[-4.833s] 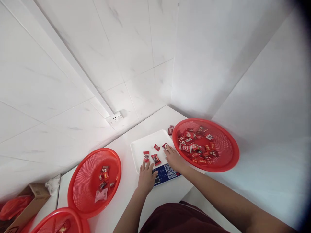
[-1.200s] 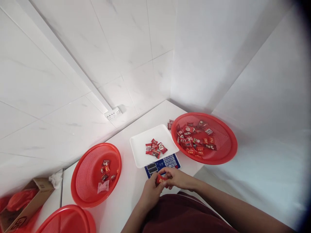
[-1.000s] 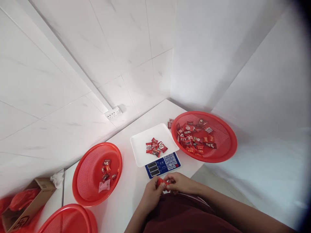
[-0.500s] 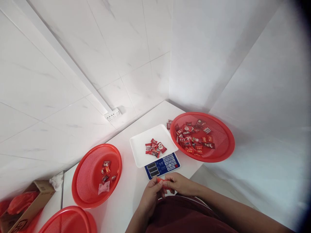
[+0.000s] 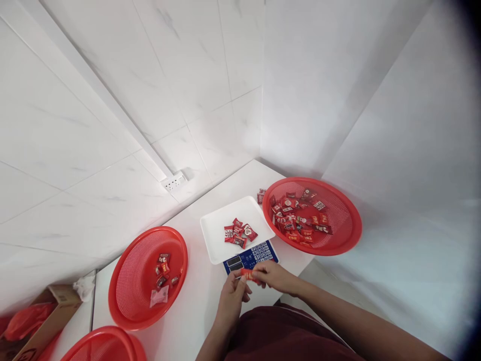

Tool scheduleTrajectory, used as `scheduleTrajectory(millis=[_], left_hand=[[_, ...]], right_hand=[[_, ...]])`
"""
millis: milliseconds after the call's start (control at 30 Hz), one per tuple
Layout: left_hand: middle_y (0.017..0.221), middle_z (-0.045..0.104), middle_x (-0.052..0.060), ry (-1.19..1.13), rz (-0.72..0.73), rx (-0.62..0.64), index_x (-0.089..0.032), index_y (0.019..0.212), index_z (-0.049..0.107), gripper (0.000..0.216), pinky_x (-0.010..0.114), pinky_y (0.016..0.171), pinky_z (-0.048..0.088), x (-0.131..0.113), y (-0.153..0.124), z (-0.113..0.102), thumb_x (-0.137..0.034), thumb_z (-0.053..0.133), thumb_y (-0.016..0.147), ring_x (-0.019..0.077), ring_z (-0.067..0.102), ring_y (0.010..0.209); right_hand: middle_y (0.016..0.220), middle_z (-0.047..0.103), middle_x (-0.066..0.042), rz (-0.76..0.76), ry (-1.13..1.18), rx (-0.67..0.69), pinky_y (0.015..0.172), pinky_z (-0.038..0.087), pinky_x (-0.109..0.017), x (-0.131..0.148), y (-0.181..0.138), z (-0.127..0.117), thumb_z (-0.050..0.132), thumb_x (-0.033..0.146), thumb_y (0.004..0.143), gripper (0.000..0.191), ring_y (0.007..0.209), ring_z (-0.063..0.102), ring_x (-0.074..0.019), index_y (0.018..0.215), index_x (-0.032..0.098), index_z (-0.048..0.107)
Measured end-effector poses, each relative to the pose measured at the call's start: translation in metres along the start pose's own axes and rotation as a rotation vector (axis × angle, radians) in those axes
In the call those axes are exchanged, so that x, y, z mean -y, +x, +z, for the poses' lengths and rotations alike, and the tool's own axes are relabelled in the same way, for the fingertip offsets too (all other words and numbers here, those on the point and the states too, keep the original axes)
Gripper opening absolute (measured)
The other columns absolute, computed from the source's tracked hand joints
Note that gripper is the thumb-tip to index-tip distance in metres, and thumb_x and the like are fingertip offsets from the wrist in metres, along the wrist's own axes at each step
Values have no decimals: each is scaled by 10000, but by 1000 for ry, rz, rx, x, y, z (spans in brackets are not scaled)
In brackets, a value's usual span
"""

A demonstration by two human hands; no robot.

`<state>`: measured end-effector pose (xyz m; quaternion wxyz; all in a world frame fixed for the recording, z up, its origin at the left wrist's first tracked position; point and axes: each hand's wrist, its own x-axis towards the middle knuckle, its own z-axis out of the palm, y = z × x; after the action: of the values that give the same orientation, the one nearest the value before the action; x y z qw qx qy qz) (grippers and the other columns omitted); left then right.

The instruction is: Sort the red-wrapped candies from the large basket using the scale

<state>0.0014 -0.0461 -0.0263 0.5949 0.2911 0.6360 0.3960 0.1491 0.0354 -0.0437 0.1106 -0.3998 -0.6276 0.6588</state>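
Note:
A red wrapped candy [image 5: 248, 274] with yellow lettering is held between my two hands, in front of the scale. My left hand [image 5: 232, 295] pinches its left end, and my right hand [image 5: 277, 277] pinches the right end between thumb and fingers. Just beyond them is a digital scale [image 5: 246, 258] with a blue keypad, its near edge partly hidden by my hands. On the scale's white tray [image 5: 214, 225] lie several red wrapped candies [image 5: 239, 231].
To the right, a red mesh basket [image 5: 349, 220] holds many candies; a few lie on the table behind its left rim. Another red basket [image 5: 124, 281] at left holds several candies and a pink packet [image 5: 159, 297]. A third basket [image 5: 108, 333] and a cardboard box [image 5: 62, 308] stand lower left.
Both hands have risen slightly away from my body toward the scale, now covering part of its keypad. The candy, mostly hidden by fingers before, shows its lettering between them.

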Motion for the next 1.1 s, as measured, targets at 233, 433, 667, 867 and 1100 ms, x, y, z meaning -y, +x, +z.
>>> scheduleTrajectory(millis=[233, 433, 667, 867, 1100], left_hand=[[774, 581, -3, -210, -137, -10, -185, 989, 527, 490, 252, 615, 391, -1, -5, -11, -566, 587, 687, 73, 488, 554], [760, 587, -6, -251, -161, -32, -180, 935, 554, 433, 239, 618, 389, 2, -9, -14, -525, 622, 681, 69, 496, 561], [738, 589, -2, -267, -168, -41, -174, 909, 567, 453, 246, 608, 394, 0, -2, -10, -537, 643, 648, 73, 493, 550], [700, 604, 10, -360, -160, -137, -150, 895, 576, 473, 254, 596, 405, -7, 0, -20, -558, 623, 660, 80, 508, 532], [592, 558, -21, -526, 3, -428, -160, 739, 554, 357, 238, 602, 429, -20, -2, -63, -500, 638, 676, 88, 519, 557]], right_hand=[[554, 541, 16, 15, -195, -418, 548, 336, -232, 0, 47, -39, 503, 381, 755, 277, 560, 475, -118, 590, 163, 552], [612, 585, 4, 23, -146, -374, 553, 357, -226, 6, 61, -44, 457, 403, 804, 309, 588, 517, -126, 735, 142, 606], [755, 665, -34, 9, -251, -357, 618, 403, -247, -2, 64, -47, 429, 333, 829, 301, 648, 580, -149, 965, 145, 622], [950, 671, -97, -9, -504, -635, 785, 424, -283, -30, 44, -70, 385, 325, 865, 328, 897, 600, -198, 1044, 150, 596], [1212, 566, -164, 254, -839, -508, 800, 435, -374, -68, 14, -87, 354, 368, 891, 472, 1062, 550, -294, 1300, 140, 415]])
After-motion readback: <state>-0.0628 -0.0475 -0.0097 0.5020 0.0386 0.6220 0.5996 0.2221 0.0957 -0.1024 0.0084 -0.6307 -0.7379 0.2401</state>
